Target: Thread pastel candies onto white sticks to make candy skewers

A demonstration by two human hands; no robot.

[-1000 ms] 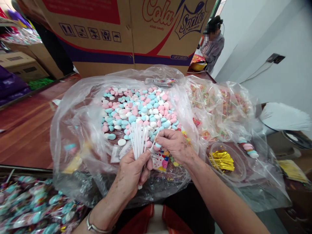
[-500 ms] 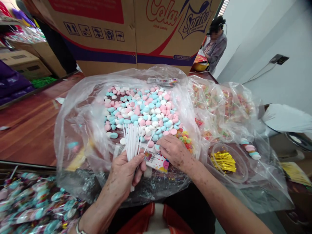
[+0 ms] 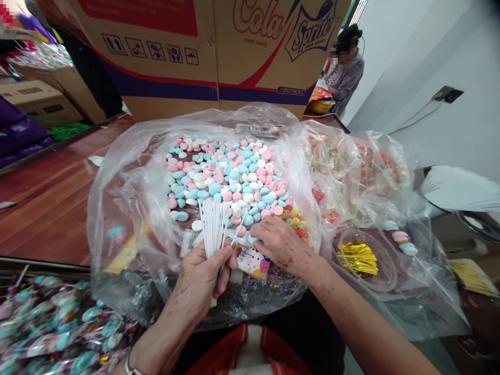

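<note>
My left hand [image 3: 205, 273] is closed round a bundle of thin white lollipop sticks [image 3: 212, 226], which fan out upward. One stick [image 3: 237, 232] leans apart from the rest, toward my right hand. My right hand [image 3: 279, 242] is closed, its fingertips pinching a pale blue candy [image 3: 252, 238] at the near edge of the pile. Pink, white and blue candies [image 3: 230, 172] lie spread beyond both hands. Small fruit-coloured ring candies [image 3: 299, 224] sit just right of my right fingers. Under the hands lies a printed plastic packet [image 3: 255, 262], partly covered by them.
Clear plastic sheeting [image 3: 117, 156] surrounds the candies. A large cardboard box [image 3: 175, 94] stands behind. To the right are a round tub [image 3: 390, 284] with gold twist ties [image 3: 359, 258] and bagged ring candies [image 3: 332, 156]. Wrapped candies [image 3: 66, 323] fill the lower left. A person [image 3: 346, 73] is farther back.
Both hands stay almost where they were. The sticks have shifted very slightly to the right, and the right fingers remain at the same candy.
</note>
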